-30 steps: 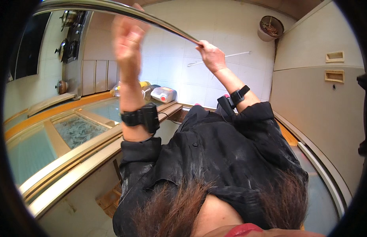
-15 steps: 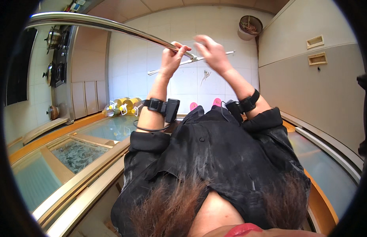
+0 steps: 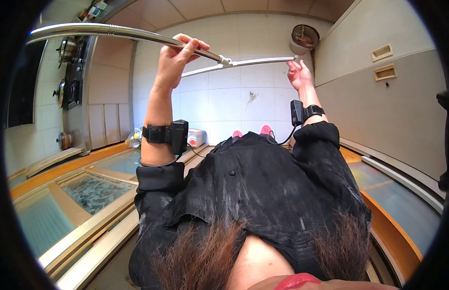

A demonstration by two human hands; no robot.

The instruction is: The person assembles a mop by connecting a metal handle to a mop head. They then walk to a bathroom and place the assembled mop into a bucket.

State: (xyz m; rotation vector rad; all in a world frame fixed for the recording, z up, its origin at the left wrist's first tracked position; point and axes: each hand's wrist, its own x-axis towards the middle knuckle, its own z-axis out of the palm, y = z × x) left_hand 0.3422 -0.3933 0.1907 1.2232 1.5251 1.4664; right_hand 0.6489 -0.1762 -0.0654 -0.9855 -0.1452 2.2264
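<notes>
My left hand [image 3: 175,62] is closed round a long shiny metal pole [image 3: 127,33], thumb on top, near the pole's far end. A narrow white crossbar [image 3: 263,61] is joined to that end, like a bare flat-mop frame. The bar's left part passes behind my left hand and wrist. My right hand [image 3: 300,76] is at the bar's right tip, palm showing, fingers apart and slightly bent. Its fingertips are at or just below the tip; I cannot tell whether they touch. On the tiled floor beneath lies a small pale clump [image 3: 252,97].
A bin [image 3: 300,48] with scraps stands at the far right, beside the tall grey cabinet [image 3: 374,101]. Stove and pots [image 3: 65,92] line the left counter. Near my left forearm are a red-capped container [image 3: 196,137] and a clear bottle [image 3: 134,139]. Glass-panelled doors [image 3: 96,188] are at lower left.
My left hand has moved left along the pole. The crossbar appears higher and larger. My right hand has moved right to the bar's tip. My left arm now covers the yellow bottles.
</notes>
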